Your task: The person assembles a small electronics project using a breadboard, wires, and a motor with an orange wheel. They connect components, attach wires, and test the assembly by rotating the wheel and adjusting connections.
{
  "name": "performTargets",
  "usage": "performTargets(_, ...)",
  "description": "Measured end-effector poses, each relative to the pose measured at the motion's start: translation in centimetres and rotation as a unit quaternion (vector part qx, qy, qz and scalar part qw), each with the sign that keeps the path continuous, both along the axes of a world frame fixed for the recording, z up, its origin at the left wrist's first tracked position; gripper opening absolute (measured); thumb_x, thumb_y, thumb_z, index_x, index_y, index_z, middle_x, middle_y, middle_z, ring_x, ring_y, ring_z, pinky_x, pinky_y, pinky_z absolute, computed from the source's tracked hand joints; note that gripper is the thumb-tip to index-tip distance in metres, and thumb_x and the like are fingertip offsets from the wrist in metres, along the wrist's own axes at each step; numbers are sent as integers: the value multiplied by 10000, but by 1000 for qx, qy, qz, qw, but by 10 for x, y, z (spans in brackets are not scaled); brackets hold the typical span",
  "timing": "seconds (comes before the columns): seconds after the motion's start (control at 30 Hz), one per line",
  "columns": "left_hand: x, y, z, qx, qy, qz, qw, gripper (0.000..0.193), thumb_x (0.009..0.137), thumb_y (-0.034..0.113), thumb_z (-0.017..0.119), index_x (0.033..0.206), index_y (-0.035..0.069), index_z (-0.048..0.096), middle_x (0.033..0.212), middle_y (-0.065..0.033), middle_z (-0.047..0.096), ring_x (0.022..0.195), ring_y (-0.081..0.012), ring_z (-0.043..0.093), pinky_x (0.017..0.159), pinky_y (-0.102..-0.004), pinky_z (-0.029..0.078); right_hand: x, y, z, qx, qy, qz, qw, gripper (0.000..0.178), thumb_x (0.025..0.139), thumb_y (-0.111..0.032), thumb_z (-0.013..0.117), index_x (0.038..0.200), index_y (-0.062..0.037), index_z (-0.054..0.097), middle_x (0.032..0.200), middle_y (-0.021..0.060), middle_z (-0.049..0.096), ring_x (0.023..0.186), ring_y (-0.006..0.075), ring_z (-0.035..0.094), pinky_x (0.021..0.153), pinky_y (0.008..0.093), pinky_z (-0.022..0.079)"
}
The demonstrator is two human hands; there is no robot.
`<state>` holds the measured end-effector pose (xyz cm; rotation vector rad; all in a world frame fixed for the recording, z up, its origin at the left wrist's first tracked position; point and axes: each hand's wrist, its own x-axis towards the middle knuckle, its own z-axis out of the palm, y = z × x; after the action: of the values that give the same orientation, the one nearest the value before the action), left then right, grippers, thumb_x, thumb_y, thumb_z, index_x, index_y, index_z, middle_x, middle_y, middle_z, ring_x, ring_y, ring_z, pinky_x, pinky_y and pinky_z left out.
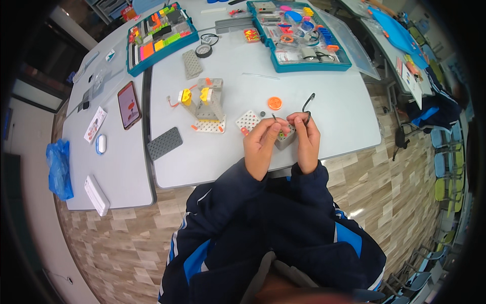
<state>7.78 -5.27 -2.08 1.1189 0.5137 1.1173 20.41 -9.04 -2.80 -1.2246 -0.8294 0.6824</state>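
My left hand [260, 144] and my right hand [306, 139] meet over a small grey perforated block [285, 138] near the front edge of the white table [314, 96]. Both hands grip the block. The right hand's fingertips also pinch a thin black cable [307, 104] that curls up and away from the block. A white perforated plate [247, 121] with orange pegs lies just left of my left hand. An orange round wheel [274, 103] and a small dark part [262, 113] rest on the table just beyond my hands.
A grey and white built model [207, 104] with yellow parts stands left of my hands. Two teal parts trays [159, 33] [298, 33] sit at the back. A dark perforated plate [164, 143], a phone [129, 105] and a white mouse [100, 144] lie to the left.
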Motion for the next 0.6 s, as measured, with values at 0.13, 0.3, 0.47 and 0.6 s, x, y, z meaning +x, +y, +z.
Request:
performTargets(0.13, -17, 14, 16, -106, -77, -51, 990, 275, 1069, 196, 590, 1194, -45, 636, 1020, -82, 677, 946, -157, 635, 916, -311, 498, 13, -9, 7, -64, -197, 1, 978, 154, 1045, -128, 586, 1054, -3, 675, 990, 51, 658, 911, 120, 588, 811, 260, 464)
performTargets(0.3, -30, 19, 38, -201, -160, -78, 963, 296, 1054, 186, 612, 1254, -33, 625, 1059, -92, 672, 974, -189, 650, 913, -323, 523, 28, -17, 9, -116, -307, 18, 944, 169, 1012, -121, 612, 1116, -6, 678, 1061, 84, 677, 919, 159, 620, 799, 292, 495)
performTargets(0.47, -45, 21, 50, -181, -145, -117, 966, 294, 1035, 144, 635, 1272, -29, 620, 1058, -86, 666, 931, -185, 659, 900, -327, 533, 49, -29, 46, -131, -422, 3, 897, 336, 916, -192, 737, 1176, 10, 671, 1141, 158, 679, 1010, 272, 631, 810, 336, 490)
performTargets(0.6, -50, 23, 58, -155, -111, -170, 967, 273, 1025, 135, 642, 1249, -19, 621, 1012, -86, 647, 791, -150, 594, 828, -320, 506, 42, -35, 97, -62, -411, -59, 908, 363, 846, -145, 800, 1154, 7, 683, 1126, 151, 688, 938, 249, 661, 776, 339, 498)
